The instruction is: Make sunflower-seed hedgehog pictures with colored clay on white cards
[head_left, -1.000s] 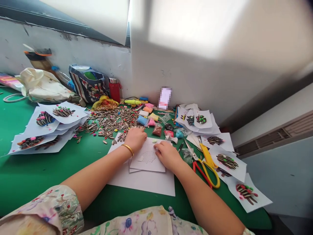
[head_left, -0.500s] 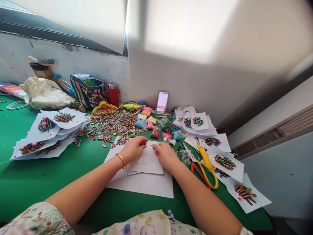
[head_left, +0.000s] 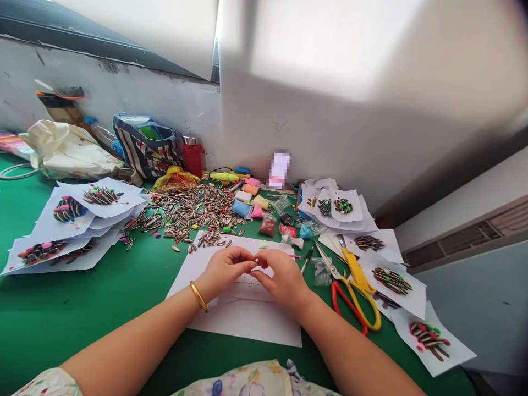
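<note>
My left hand (head_left: 226, 268), with a gold bangle on the wrist, and my right hand (head_left: 281, 276) meet fingertip to fingertip above a small white sheet (head_left: 247, 286) with a printed outline. Both are pinched together on something tiny that I cannot make out. The small sheet lies on larger white papers (head_left: 243, 322) on the green table (head_left: 82, 297). A pile of striped sunflower seeds (head_left: 185, 209) spreads just beyond my hands. Small bags of coloured clay (head_left: 247, 203) lie past the seeds.
Finished seed pictures on paper are stacked at the left (head_left: 66, 220) and along the right (head_left: 391, 280). Red and yellow scissors (head_left: 355, 297) lie right of my hands. A striped bag (head_left: 144, 143), a red flask (head_left: 192, 157) and a cream cloth bag (head_left: 70, 148) stand by the wall.
Both hands lifted off the small sheet and drew toward me, their fingertips coming together in a pinch. The camera view shifted slightly.
</note>
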Available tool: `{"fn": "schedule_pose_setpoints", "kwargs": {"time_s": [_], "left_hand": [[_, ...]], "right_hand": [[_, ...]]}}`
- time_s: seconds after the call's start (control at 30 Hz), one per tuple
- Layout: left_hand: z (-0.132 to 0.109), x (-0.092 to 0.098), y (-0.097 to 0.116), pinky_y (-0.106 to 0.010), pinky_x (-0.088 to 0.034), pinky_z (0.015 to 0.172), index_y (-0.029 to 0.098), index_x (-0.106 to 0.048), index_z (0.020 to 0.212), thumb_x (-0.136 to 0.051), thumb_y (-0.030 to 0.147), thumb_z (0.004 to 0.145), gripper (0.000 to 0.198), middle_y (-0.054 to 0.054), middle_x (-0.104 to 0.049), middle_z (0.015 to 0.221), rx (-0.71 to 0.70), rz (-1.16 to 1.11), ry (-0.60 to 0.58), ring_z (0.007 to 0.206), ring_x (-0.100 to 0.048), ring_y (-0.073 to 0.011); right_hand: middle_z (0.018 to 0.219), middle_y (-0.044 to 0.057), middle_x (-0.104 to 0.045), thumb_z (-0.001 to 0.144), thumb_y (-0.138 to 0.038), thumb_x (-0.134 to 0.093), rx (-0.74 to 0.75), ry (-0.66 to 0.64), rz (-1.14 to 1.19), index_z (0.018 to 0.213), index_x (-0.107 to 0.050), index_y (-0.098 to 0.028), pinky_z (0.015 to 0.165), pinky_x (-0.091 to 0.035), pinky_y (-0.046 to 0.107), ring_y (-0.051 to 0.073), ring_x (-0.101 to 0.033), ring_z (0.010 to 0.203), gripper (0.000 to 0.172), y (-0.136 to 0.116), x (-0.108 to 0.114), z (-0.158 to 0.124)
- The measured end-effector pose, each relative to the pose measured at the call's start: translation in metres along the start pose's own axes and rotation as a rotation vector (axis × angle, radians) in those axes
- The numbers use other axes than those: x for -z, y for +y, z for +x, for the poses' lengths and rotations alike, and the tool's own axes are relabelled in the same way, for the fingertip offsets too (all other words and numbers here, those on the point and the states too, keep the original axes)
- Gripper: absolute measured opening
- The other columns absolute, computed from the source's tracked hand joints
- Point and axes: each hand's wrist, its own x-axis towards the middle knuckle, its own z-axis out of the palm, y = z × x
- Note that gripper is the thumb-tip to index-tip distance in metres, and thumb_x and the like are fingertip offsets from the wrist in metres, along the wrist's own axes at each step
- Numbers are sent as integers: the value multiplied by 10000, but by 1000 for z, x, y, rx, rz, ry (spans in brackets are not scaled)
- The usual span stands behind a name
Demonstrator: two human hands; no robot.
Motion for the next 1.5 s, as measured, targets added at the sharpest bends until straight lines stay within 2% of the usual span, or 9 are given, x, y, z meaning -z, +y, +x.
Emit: {"fn": "schedule_pose_setpoints", "kwargs": {"time_s": [0.13,0.27,0.37,0.53,0.7,0.97,1.2,1.3,1.5], "left_hand": [[-2,3,2,-254,-497,677,200,-744,843,-660,368,784,198,-19,-726,796,-46,158,-43,736,-646,-158],[-3,6,6,-248,-474,709,214,-748,872,-624,328,815,178,-12,-727,838,-94,277,-46,777,-635,-155],[-3,6,6,-245,-451,660,202,-728,800,-596,335,837,191,-6,-696,757,-106,341,-63,720,-606,-149],[-4,4,2,-254,-435,644,199,-706,804,-555,355,873,228,-15,-681,769,-147,380,-74,713,-578,-152],[-5,3,1,-263,-435,687,198,-699,853,-510,390,920,277,-22,-679,815,-188,411,-106,755,-580,-156],[-3,4,1,-257,-421,657,190,-687,791,-544,370,896,253,-14,-652,755,-143,395,-119,711,-557,-151],[-6,2,3,-274,-415,678,187,-629,805,-433,352,959,299,-29,-625,798,-271,575,-128,746,-538,-160],[-7,2,3,-274,-416,682,187,-624,797,-442,330,954,280,-28,-621,799,-278,562,-128,746,-535,-157],[-4,2,0,-265,-436,684,189,-643,783,-528,321,888,205,-17,-640,788,-189,388,-123,741,-557,-152]], "right_hand": [[859,28,-700,920,-250,-600,33,13,9,965,-639,-222,728,-445,313,182,-617,791,66,-3,2,1],[852,35,-701,920,-198,-569,68,24,16,948,-639,-217,719,-447,310,181,-612,787,77,-6,5,3],[864,40,-698,925,-200,-556,57,6,13,945,-638,-222,742,-456,318,185,-611,814,88,-8,6,2],[927,52,-688,920,-219,-568,58,-11,26,1068,-636,-236,772,-475,335,195,-606,871,164,-7,4,-1],[881,49,-679,924,-197,-551,58,4,27,1002,-644,-226,760,-473,331,192,-599,841,125,-7,5,0],[872,46,-666,918,-193,-552,45,-24,19,981,-644,-225,751,-468,321,190,-591,833,116,-6,3,-1],[852,43,-662,880,-171,-552,39,-15,-24,924,-626,-222,737,-452,319,192,-590,816,100,-7,5,0],[845,40,-654,866,-164,-546,37,-20,-49,906,-618,-222,737,-444,318,192,-585,816,101,-8,5,0],[828,35,-636,848,-155,-536,31,-11,-56,898,-599,-226,736,-440,318,193,-578,810,107,-7,4,0]]}}
